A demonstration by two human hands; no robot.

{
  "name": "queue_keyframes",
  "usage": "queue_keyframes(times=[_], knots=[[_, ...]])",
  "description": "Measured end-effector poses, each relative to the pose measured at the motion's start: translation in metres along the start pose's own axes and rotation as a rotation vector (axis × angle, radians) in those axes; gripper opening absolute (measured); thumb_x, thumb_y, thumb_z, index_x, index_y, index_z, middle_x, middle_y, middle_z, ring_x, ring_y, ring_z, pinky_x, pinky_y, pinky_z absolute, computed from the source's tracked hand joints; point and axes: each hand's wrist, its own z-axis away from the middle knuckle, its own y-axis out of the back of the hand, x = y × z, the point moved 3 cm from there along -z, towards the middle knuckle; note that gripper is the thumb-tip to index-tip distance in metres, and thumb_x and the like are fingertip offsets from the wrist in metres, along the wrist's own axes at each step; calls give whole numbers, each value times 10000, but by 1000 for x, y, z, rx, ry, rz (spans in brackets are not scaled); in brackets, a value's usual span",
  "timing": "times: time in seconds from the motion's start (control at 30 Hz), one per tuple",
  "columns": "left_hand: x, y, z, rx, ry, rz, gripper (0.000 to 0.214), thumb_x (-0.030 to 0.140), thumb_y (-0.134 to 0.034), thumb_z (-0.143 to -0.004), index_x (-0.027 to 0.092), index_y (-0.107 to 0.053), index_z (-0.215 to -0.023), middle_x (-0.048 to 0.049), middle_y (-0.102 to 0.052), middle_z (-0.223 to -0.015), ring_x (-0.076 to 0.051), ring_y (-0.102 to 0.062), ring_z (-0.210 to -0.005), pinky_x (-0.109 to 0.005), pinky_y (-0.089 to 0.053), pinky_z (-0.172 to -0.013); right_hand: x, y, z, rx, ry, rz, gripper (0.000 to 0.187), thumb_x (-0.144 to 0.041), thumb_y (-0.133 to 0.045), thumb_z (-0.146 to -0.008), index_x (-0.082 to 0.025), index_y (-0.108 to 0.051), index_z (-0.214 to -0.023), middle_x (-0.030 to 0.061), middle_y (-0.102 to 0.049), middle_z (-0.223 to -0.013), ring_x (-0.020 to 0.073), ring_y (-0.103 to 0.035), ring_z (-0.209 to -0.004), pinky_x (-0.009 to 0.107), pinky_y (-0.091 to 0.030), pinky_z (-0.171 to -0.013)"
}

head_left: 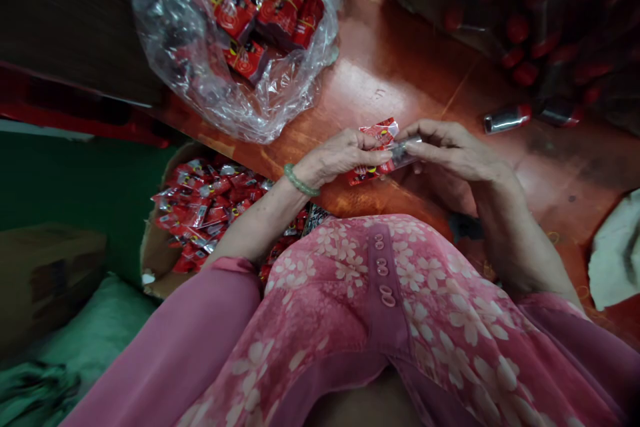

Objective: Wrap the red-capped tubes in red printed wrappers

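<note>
My left hand (345,155), with a green bangle at the wrist, grips a red printed packet (383,131) between thumb and fingers. My right hand (450,150) pinches a small clear tube (406,151), whose left end meets the packet; I cannot tell how far inside it sits. Both hands are close together above the reddish tabletop. Similar tubes with red caps, one clear tube (507,119) among them, lie farther off to the right. Bundles of red packets (283,10) held by rubber bands sit in a clear plastic bag beyond my left hand.
The clear bag (265,113) stands at the far left of the table (360,33). Below the table's left edge, a cardboard box (150,250) holds many filled red packets (215,207). A dark heap of red-capped tubes (525,73) is at the upper right. A pale cloth-like item (615,253) lies right.
</note>
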Motion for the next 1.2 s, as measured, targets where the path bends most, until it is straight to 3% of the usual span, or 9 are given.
queue_keyframes(times=[0.33, 0.43, 0.53, 0.63, 0.7, 0.83, 1.03, 1.2], knots=[[7, -5, -8, -37, -57, -137, 359, 462, -815, -761, 107, -772, -735, -3, -656, -629, -87, -524, -568, -220, -394, -595, 5, 1, 13, 138, 47, -12, 311, -382, -892, -733, -171, -760, -921, 29, -748, -850, 171, -678, -760, 282, -558, -688], [15, 5, 0, 125, -163, -92, 406, 510, -840, -739, 121, -788, -840, -21, -724, -768, -114, -626, -700, -223, -470, -691, 11, -1, 14, 251, 46, -155, 356, -426, -896, -727, -183, -744, -938, 21, -734, -836, 138, -658, -685, 251, -544, -605], [17, 16, 16, 330, -294, 146, 537, 598, -873, -663, 167, -779, -969, -41, -768, -959, -157, -701, -861, -258, -537, -801, 19, -7, 11, 363, 65, -348, 397, -445, -912, -697, -213, -727, -961, -3, -734, -841, 103, -640, -603, 229, -543, -560], [6, 10, 23, 348, -338, 346, 617, 562, -958, -533, 191, -762, -986, -48, -778, -965, -186, -727, -915, -305, -572, -866, 23, -18, 3, 399, 95, -502, 438, -440, -932, -656, -234, -720, -978, -29, -731, -812, 93, -650, -576, 221, -561, -563], [-2, 1, 21, 384, -325, 388, 557, 556, -961, -534, 187, -750, -894, -41, -770, -858, -200, -736, -915, -326, -577, -887, 24, -27, -4, 399, 96, -547, 475, -441, -933, -647, -243, -712, -1018, -29, -741, -822, 107, -686, -618, 226, -580, -593], [-11, -9, 9, 553, -366, 446, 473, 608, -885, -636, 183, -719, -757, -24, -748, -758, -183, -728, -853, -316, -570, -849, 22, -42, -13, 371, 100, -536, 542, -461, -924, -653, -244, -680, -1086, -9, -768, -887, 127, -725, -684, 244, -603, -658], [-13, -1, 6, 644, -445, 466, 427, 561, -872, -676, 162, -729, -725, -11, -742, -739, -125, -671, -716, -268, -539, -777, 23, -56, -16, 286, 113, -356, 442, -571, -808, -777, -211, -669, -992, -13, -724, -748, 119, -697, -638, 233, -579, -637], [-9, -1, 10, 694, -488, 446, 451, 579, -888, -642, 183, -755, -814, -19, -780, -821, -167, -725, -810, -299, -565, -831, 21, -60, -17, 300, 142, -303, 414, -566, -780, -803, -221, -656, -997, -20, -698, -779, 124, -669, -622, 254, -567, -598]])
